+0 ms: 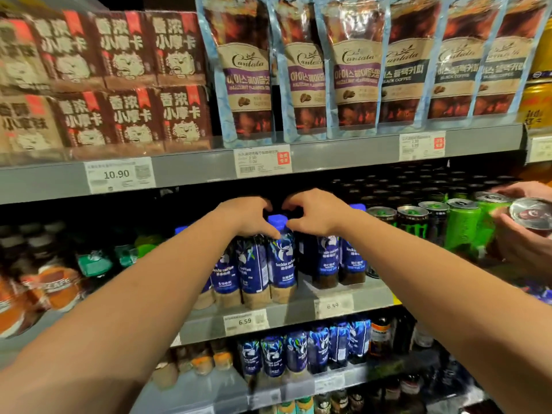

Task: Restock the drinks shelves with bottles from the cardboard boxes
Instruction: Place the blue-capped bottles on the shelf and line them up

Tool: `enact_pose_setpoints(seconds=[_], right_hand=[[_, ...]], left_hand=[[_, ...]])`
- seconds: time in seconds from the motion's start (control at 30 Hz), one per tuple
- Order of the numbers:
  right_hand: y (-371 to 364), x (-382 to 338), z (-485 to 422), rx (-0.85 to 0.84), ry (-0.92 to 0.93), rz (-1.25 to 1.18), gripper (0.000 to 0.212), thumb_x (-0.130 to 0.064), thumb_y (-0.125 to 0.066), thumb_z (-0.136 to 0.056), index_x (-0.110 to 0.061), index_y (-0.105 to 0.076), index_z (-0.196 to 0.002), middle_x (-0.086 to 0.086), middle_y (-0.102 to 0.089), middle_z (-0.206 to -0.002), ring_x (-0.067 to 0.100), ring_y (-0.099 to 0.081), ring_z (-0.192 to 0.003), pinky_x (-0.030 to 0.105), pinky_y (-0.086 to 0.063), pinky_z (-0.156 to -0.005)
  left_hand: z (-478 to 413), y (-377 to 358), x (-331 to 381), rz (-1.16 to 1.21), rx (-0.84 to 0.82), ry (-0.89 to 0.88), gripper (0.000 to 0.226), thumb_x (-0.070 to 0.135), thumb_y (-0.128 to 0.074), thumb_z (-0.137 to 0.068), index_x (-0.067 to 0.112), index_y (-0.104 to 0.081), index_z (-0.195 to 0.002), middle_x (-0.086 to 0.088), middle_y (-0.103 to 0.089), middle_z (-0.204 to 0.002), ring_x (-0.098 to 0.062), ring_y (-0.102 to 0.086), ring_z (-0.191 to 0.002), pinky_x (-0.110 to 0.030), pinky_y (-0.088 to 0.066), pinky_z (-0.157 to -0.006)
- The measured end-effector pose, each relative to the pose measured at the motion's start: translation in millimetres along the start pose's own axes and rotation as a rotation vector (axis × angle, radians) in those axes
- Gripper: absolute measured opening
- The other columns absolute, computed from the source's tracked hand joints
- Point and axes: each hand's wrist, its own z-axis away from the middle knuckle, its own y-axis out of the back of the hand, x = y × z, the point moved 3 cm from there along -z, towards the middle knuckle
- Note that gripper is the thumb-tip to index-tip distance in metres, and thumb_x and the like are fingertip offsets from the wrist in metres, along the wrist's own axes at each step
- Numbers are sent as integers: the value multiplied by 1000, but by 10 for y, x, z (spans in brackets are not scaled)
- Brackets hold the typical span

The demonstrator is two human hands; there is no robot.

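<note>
Several blue-labelled coffee bottles (280, 264) with blue caps stand in rows on the middle shelf (298, 316). My left hand (254, 218) rests on the tops of the left bottles, thumb against the front bottle's neck. My right hand (310, 216) curls over the bottle tops just right of it, fingers bent down behind the front row. Both hands reach under the upper shelf edge, and their fingertips are partly hidden in the dark. No cardboard box is in view.
Another person's hands (525, 222) hold cans at the right by green energy cans (460, 225). Coffee pouches (355, 67) and brown cartons (125, 82) fill the upper shelf. More blue bottles (298, 351) stand on the lower shelf. Green-capped bottles (95, 258) stand at the left.
</note>
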Motion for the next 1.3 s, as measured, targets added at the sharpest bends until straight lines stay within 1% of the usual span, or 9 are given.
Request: enact_pose_setpoints(seconds=[0.23,0.37,0.5,0.67,0.8,0.97,1.07,1.17,1.3], right_hand=[[-131,-174,-103,-84,-35,-70,60,-46,-71,-73,-25,-58,-128,2,-64,-122,24,-59,-110,37,-48,-93],[-184,-157,-118,-75,-60,-117,55,-44,-71,-75,-25,-60,-126,1,-64,-122,23,-59,-109,35,-47,-94],[-188,-131,-101,-48,-87,-163,51,-40,-71,-78,-23,-62,-125,3,-65,-120,23,-59,-109,33,-47,-94],[-126,-38,-52,-53,-105,-132,50,-38,-70,-79,-20,-62,-126,5,-67,-115,22,-60,-102,24,-40,-77],[-58,69,-15,-64,-133,-89,53,-38,-68,-81,-18,-60,-129,6,-66,-119,24,-59,-106,24,-38,-77],[-64,113,-15,-77,-167,-39,54,-41,-65,-80,-24,-57,-131,4,-65,-120,24,-59,-108,32,-47,-86],[-92,78,-29,-68,-171,-31,53,-39,-64,-80,-22,-58,-130,5,-64,-122,25,-58,-109,35,-49,-90],[-108,60,-32,-62,-188,-28,52,-39,-64,-81,-23,-58,-130,4,-63,-127,25,-57,-114,37,-48,-95],[-88,49,-50,-76,-224,-4,53,-42,-65,-82,-25,-56,-132,3,-61,-129,26,-55,-117,38,-47,-97]], left_hand=[[86,-6,-223,-11,32,-57,79,43,-82,-64,20,-52,-133,-1,-57,-133,-21,-54,-117,-23,-38,-82],[110,4,-318,12,22,-20,77,45,-82,-63,20,-55,-130,0,-60,-127,-21,-57,-112,-24,-41,-81],[122,-17,-369,92,16,-25,61,44,-81,-67,19,-64,-120,-1,-67,-116,-20,-60,-101,-27,-45,-85],[69,-60,-250,147,92,-58,55,47,-79,-68,24,-68,-116,3,-69,-108,-18,-62,-95,-27,-45,-77],[16,-108,-114,170,109,-90,44,50,-76,-69,24,-71,-105,0,-71,-91,-20,-62,-83,-30,-45,-70],[-28,-117,-87,129,103,-47,64,55,-74,-70,27,-61,-125,4,-66,-117,-19,-61,-102,-29,-47,-81],[18,-140,-123,125,119,-48,66,56,-72,-71,26,-58,-129,3,-64,-124,-20,-58,-109,-28,-45,-84],[60,-174,-133,153,129,-48,69,49,-72,-75,20,-53,-135,0,-57,-134,-22,-53,-121,-30,-43,-95],[82,-179,-129,139,190,33,65,57,-72,-71,18,-60,-122,-2,-64,-120,-23,-58,-108,-30,-45,-82]])
